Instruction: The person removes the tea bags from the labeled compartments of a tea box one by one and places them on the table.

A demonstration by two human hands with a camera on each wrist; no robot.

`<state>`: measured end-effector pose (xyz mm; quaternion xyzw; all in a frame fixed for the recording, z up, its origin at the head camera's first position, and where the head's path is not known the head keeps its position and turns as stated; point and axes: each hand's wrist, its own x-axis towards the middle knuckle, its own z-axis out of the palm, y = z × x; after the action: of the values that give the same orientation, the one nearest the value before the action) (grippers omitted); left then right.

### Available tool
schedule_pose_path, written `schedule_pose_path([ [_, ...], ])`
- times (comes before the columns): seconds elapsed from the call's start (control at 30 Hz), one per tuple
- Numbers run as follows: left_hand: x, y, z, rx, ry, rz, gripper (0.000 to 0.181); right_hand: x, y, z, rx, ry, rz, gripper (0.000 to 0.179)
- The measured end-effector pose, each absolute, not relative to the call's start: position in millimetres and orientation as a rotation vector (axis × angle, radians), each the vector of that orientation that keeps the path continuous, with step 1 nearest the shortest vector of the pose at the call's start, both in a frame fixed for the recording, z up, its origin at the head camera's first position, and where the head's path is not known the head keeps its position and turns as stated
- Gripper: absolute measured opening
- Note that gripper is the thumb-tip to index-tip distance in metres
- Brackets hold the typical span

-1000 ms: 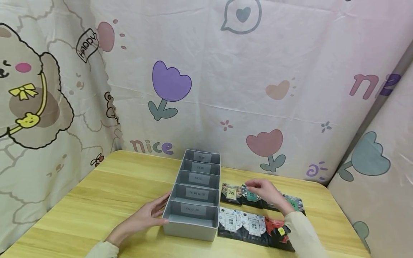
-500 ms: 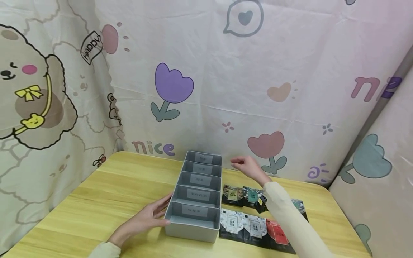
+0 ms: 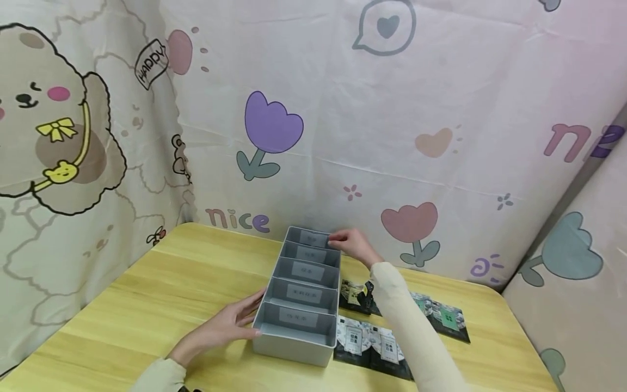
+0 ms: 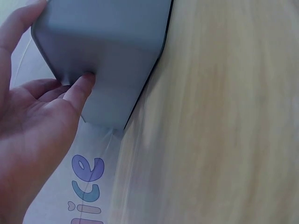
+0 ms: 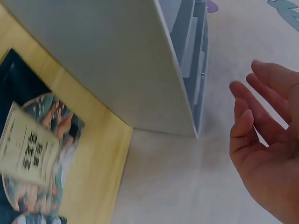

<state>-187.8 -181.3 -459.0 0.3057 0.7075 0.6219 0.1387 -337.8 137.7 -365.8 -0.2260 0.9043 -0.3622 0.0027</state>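
A long grey storage box (image 3: 294, 349) stands lengthwise, divided into several compartments with paper labels (image 3: 297, 317) on the dividers. My left hand (image 3: 220, 329) rests at its near left side, thumb at the near corner and fingertips against the left wall, as the left wrist view also shows. My right hand (image 3: 356, 245) is over the far right corner of the box, fingertips overlapping the rim in the head view. In the right wrist view its fingers (image 5: 243, 123) are loosely bent beside the box, with nothing between them.
Flat black packets lie in two rows right of the box: white-patterned ones (image 3: 352, 342) nearer, a yellow-labelled one (image 3: 354, 295) and green-labelled ones (image 3: 448, 318) farther back. My right sleeve (image 3: 411, 326) covers some. Behind the wooden table (image 3: 206, 267) hangs a printed curtain (image 3: 343, 109).
My right hand has moved from above the back row of packets, up and left to the far end of the box. The left hand stays on the box. The head view has shifted slightly.
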Motion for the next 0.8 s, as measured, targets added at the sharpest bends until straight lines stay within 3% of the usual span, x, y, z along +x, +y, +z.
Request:
schedule_pose_path([
  [0.8, -185.5, -180.7, -459.3, 0.878, 2.011, 1.829, 0.084, -348.3, 112.5, -396.8, -0.657, 2.81, -1.135, 0.023],
])
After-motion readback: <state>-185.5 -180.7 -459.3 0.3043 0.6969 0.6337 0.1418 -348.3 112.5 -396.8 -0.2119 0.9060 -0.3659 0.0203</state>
